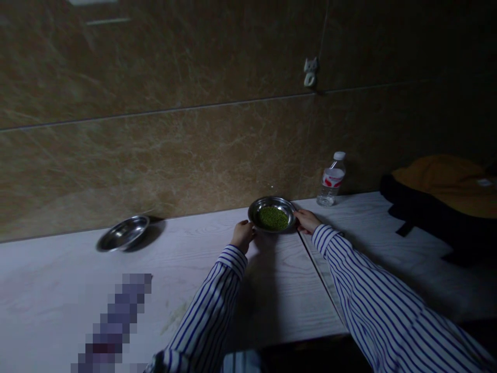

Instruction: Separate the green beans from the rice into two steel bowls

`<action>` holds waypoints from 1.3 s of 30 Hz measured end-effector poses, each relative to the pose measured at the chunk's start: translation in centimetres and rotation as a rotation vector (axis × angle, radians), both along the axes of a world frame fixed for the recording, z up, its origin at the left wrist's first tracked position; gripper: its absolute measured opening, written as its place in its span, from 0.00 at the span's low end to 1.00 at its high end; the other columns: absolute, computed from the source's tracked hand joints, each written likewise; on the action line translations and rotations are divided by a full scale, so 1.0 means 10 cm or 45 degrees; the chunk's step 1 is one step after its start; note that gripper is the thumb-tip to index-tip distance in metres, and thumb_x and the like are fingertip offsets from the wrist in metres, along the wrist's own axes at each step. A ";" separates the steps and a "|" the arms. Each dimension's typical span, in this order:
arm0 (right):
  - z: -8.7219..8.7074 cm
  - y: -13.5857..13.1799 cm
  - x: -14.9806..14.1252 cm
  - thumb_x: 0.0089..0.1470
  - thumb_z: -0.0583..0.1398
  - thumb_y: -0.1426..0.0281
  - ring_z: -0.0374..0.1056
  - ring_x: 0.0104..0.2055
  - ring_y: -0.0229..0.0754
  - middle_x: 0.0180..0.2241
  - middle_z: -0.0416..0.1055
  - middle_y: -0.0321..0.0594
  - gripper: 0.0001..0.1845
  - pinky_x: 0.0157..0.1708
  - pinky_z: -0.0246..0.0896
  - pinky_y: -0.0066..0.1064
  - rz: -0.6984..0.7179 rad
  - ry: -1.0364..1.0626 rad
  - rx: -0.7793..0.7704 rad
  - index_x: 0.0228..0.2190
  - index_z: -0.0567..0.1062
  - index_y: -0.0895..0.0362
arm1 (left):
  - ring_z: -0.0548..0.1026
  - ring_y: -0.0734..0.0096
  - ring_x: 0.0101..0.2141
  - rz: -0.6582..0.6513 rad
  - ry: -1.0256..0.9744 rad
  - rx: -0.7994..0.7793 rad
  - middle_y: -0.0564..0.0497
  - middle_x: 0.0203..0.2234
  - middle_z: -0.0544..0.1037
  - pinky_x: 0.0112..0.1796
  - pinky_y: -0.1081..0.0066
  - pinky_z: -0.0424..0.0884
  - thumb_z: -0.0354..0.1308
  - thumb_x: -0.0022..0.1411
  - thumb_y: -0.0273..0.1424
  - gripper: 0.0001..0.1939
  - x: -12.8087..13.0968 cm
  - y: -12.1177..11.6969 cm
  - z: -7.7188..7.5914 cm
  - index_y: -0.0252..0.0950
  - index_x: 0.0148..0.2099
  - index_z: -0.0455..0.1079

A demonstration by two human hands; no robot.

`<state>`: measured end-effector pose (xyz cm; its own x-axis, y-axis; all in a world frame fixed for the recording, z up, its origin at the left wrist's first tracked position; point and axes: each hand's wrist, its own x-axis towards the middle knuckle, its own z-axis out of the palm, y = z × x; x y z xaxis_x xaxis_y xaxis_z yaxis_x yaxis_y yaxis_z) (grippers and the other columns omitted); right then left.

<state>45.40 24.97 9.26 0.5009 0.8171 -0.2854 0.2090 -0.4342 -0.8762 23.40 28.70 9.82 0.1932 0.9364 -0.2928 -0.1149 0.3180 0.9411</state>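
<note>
A shiny metal bowl with small green beans in it is at the back of the table, close to the wall. My left hand is closed on the bowl's near left rim. On the other side, my right hand grips its right rim, fingers wrapped at the edge. Whether the bowl rests on the table or is slightly raised, I cannot tell. A second metal bowl sits tilted at the left by the wall, apart from both hands; nothing shows inside it.
A water bottle with a white cap stands right of the beans. Farther right lies a yellow and black cloth item. A blurred-out patch covers something at the front left. A seam crosses the white table. A cat-shaped hook is on the wall.
</note>
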 end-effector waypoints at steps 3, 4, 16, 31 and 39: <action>0.09 -0.04 0.06 0.60 0.57 0.65 0.60 0.16 0.34 0.18 0.68 0.34 0.13 0.16 0.48 0.24 -0.063 -0.132 0.058 0.39 0.74 0.61 | 0.75 0.59 0.47 0.036 0.093 -0.028 0.43 0.52 0.72 0.45 0.54 0.74 0.58 0.66 0.37 0.20 -0.20 -0.02 0.14 0.36 0.57 0.67; 0.13 -0.05 0.07 0.61 0.56 0.66 0.62 0.18 0.35 0.19 0.69 0.35 0.14 0.18 0.51 0.25 -0.089 -0.176 0.089 0.42 0.74 0.62 | 0.75 0.59 0.47 0.044 0.113 -0.017 0.43 0.52 0.72 0.45 0.54 0.74 0.58 0.66 0.37 0.20 -0.28 -0.03 0.20 0.36 0.57 0.67; 0.66 -0.08 -0.80 0.62 0.54 0.70 0.58 0.18 0.31 0.24 0.70 0.35 0.15 0.19 0.53 0.23 0.224 -0.159 0.428 0.45 0.73 0.64 | 0.76 0.68 0.28 0.240 0.179 0.361 0.48 0.27 0.75 0.31 0.67 0.72 0.64 0.56 0.34 0.09 -1.49 -0.51 0.85 0.32 0.30 0.71; 1.07 0.08 -2.25 0.63 0.55 0.71 0.59 0.16 0.27 0.24 0.70 0.35 0.08 0.14 0.44 0.20 0.554 -0.049 0.368 0.34 0.72 0.60 | 0.78 0.67 0.29 0.605 0.165 0.365 0.47 0.28 0.76 0.31 0.67 0.76 0.62 0.55 0.30 0.07 -3.26 -1.14 0.91 0.32 0.33 0.71; 1.07 0.31 -2.92 0.63 0.54 0.72 0.59 0.17 0.27 0.24 0.69 0.34 0.08 0.14 0.44 0.20 0.618 -0.040 0.302 0.33 0.71 0.60 | 0.76 0.70 0.29 0.823 0.135 0.218 0.46 0.31 0.74 0.32 0.68 0.76 0.56 0.59 0.24 0.03 -3.95 -0.99 0.63 0.31 0.37 0.70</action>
